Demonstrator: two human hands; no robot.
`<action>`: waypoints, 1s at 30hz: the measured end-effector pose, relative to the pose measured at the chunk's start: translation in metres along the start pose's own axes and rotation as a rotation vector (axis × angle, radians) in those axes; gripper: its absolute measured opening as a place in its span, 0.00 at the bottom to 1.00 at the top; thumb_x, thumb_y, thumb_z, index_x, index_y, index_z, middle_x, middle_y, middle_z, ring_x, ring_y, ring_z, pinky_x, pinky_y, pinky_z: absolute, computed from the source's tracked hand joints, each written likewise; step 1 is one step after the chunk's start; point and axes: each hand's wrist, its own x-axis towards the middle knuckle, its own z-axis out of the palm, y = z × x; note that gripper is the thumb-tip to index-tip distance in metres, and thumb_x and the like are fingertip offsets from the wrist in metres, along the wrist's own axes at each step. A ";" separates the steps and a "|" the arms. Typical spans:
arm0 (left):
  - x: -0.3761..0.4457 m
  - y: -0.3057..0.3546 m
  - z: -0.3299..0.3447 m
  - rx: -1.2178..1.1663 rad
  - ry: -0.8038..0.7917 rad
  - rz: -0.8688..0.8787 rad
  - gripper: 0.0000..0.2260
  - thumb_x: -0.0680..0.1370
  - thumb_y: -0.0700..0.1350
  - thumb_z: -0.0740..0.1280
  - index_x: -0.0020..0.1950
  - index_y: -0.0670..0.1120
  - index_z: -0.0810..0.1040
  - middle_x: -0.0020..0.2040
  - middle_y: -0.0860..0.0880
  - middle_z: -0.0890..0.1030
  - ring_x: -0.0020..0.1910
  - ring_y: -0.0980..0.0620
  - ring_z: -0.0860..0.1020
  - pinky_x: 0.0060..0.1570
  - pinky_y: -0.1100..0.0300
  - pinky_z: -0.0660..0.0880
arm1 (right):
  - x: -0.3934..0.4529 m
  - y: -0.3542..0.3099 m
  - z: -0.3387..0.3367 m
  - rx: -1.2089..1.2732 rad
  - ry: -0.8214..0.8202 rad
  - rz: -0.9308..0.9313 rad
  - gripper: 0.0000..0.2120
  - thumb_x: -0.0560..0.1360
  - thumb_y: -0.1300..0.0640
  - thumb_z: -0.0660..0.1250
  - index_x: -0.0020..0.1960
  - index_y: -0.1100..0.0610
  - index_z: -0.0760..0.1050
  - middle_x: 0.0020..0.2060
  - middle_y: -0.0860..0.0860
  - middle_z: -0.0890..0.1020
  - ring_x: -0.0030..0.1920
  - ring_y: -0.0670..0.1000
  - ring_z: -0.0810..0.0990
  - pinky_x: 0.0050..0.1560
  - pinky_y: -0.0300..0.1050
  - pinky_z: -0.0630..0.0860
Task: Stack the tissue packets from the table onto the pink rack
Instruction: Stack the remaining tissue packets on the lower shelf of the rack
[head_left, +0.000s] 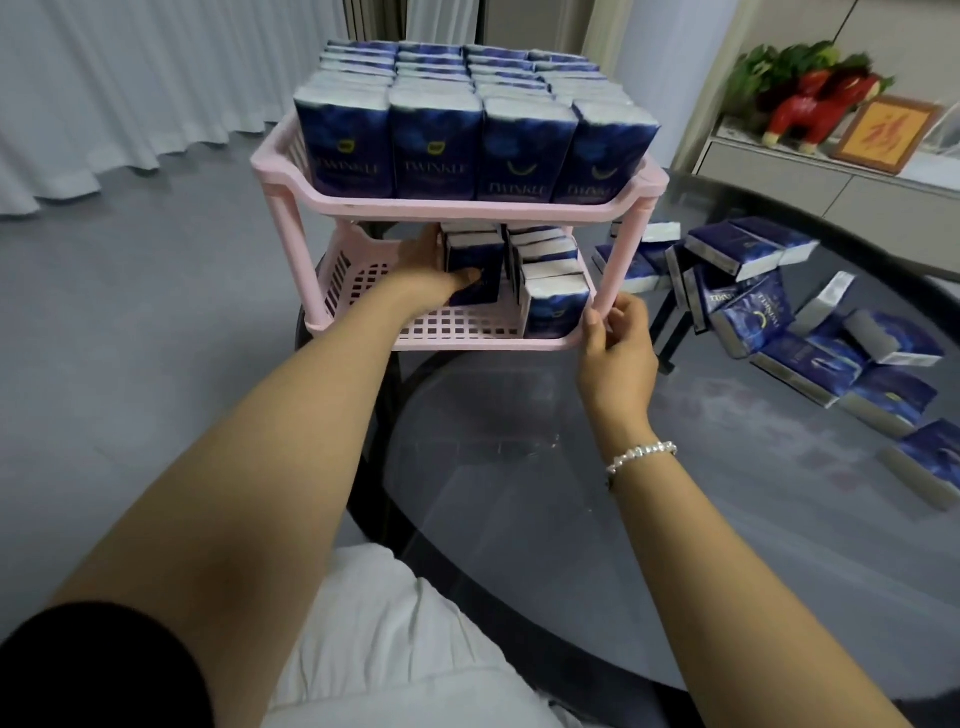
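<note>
Head view: a two-tier pink rack (457, 208) stands at the far edge of a dark glass surface (519, 467). Its upper tier is filled with upright blue tissue packets in four rows. On the lower tier, more packets stand at the right and centre, while the left part of the slotted floor is bare. The left hand (436, 270) reaches into the lower tier from the front, its fingers curled round an upright tissue packet (475, 270) beside the standing group. The right hand (618, 338) grips the rack's front right post near its base, thumb and fingers closed on it; a beaded bracelet (641, 457) circles that wrist. To the right of the rack, loose tissue packets (810, 332) lie scattered and leaning on the surface. White curtains (130, 93) hang at the far left.
</note>
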 end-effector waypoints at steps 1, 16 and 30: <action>0.004 -0.001 0.004 0.018 0.004 -0.007 0.29 0.77 0.49 0.68 0.74 0.48 0.59 0.73 0.44 0.65 0.69 0.43 0.67 0.67 0.50 0.67 | 0.000 0.000 0.000 -0.002 0.001 -0.004 0.07 0.80 0.54 0.59 0.56 0.54 0.70 0.38 0.39 0.76 0.38 0.41 0.74 0.35 0.31 0.67; 0.008 0.017 0.037 0.065 0.059 -0.123 0.34 0.82 0.41 0.57 0.77 0.48 0.34 0.60 0.43 0.74 0.39 0.50 0.76 0.30 0.62 0.67 | -0.002 0.000 0.000 0.002 0.004 -0.013 0.06 0.80 0.54 0.59 0.55 0.53 0.70 0.41 0.44 0.78 0.40 0.45 0.75 0.36 0.35 0.69; 0.004 0.023 0.034 0.014 0.023 -0.200 0.34 0.82 0.44 0.58 0.77 0.46 0.35 0.76 0.41 0.61 0.68 0.41 0.69 0.63 0.53 0.68 | -0.003 -0.003 0.000 -0.005 0.003 -0.006 0.07 0.80 0.54 0.59 0.56 0.53 0.70 0.40 0.44 0.78 0.40 0.47 0.76 0.38 0.39 0.68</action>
